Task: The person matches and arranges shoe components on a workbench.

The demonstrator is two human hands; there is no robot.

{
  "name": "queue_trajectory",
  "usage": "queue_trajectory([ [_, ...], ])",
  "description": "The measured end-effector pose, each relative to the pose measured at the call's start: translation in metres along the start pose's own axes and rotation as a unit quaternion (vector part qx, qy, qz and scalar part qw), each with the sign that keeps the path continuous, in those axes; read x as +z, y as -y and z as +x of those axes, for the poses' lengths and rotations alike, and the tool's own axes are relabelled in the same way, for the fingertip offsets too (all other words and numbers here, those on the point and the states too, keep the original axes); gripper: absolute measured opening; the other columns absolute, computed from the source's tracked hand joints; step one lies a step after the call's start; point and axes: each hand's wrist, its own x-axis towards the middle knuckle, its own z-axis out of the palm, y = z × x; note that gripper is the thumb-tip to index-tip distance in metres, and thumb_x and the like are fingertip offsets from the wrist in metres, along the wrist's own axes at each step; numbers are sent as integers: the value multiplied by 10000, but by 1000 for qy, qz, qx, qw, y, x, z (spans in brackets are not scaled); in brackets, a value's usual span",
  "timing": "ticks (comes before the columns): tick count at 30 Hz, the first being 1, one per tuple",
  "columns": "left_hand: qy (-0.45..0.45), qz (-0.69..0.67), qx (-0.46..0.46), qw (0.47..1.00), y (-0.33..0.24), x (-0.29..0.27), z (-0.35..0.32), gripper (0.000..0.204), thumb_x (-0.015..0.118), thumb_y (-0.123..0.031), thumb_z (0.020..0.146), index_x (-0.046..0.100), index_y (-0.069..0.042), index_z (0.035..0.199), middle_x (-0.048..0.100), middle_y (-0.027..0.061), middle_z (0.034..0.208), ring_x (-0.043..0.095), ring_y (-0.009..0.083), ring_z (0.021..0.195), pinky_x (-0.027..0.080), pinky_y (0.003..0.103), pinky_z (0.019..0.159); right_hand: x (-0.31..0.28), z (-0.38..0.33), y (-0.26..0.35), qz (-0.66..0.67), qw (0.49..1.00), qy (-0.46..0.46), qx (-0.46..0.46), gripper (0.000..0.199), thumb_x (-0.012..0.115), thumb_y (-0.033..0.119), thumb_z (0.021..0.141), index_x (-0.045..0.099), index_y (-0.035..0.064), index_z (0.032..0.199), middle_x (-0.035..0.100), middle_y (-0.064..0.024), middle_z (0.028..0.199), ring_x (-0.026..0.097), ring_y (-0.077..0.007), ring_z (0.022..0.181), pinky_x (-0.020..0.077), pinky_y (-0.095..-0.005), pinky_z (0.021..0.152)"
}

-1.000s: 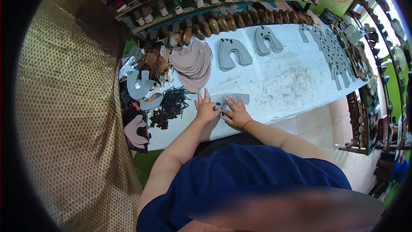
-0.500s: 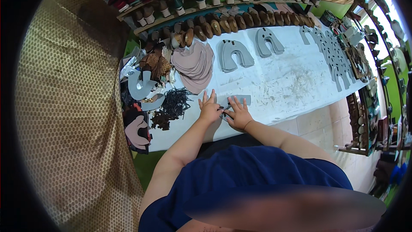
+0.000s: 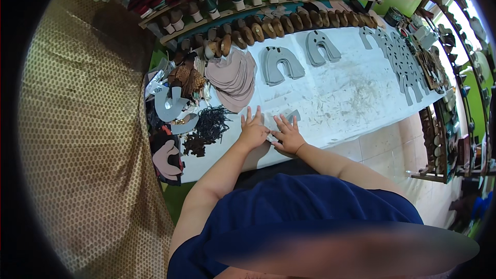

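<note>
My left hand and my right hand meet fingertip to fingertip low over the near part of the white-covered table. On each, three fingers stretch forward, spread apart. Thumb and forefinger of both hands close in on a small grey cut piece, whose far end shows beyond my right fingers. The rest of it is under my hands, and the exact pinch is hard to see. Just left of my left hand lies a tangle of thin black strips, with dark brown scraps beside it.
Pinkish shoe-shaped cutouts lie fanned behind my left hand. Arch-shaped grey pieces sit in stacks farther back, and more are spread at the right. Brown shoe lasts line the back edge under shelves of shoes. A patterned curtain hangs at left.
The grey piece has turned, and less of it shows beyond my right fingers. The dark bit between my fingertips is less visible now. My hands stay almost in place.
</note>
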Motion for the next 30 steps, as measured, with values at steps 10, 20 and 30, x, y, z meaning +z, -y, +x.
queue_trajectory([
  [10,21,-70,-129,989,0,10,17,113,769,-294,693,791,-247,794,217,218,1600,67,506,1467,115,648,1136,3,0,-1,8,1000,-2,-2,390,639,454,859,704,178,1126,291,-118,1579,187,-342,1484,97,-718,1111],
  [20,4,18,-83,996,6,36,18,44,726,-208,750,756,-201,781,375,155,1535,244,453,1420,179,659,1120,4,0,-3,12,1000,-19,-11,354,635,425,868,696,176,1112,321,-116,1562,203,-346,1478,106,-715,1112],
  [30,-73,1,-76,994,-15,10,3,61,747,-234,749,771,-205,798,388,144,1518,198,443,1438,159,648,1129,6,0,-3,2,1000,-28,-10,343,622,419,881,695,171,1106,334,-129,1551,210,-351,1474,121,-716,1107],
])
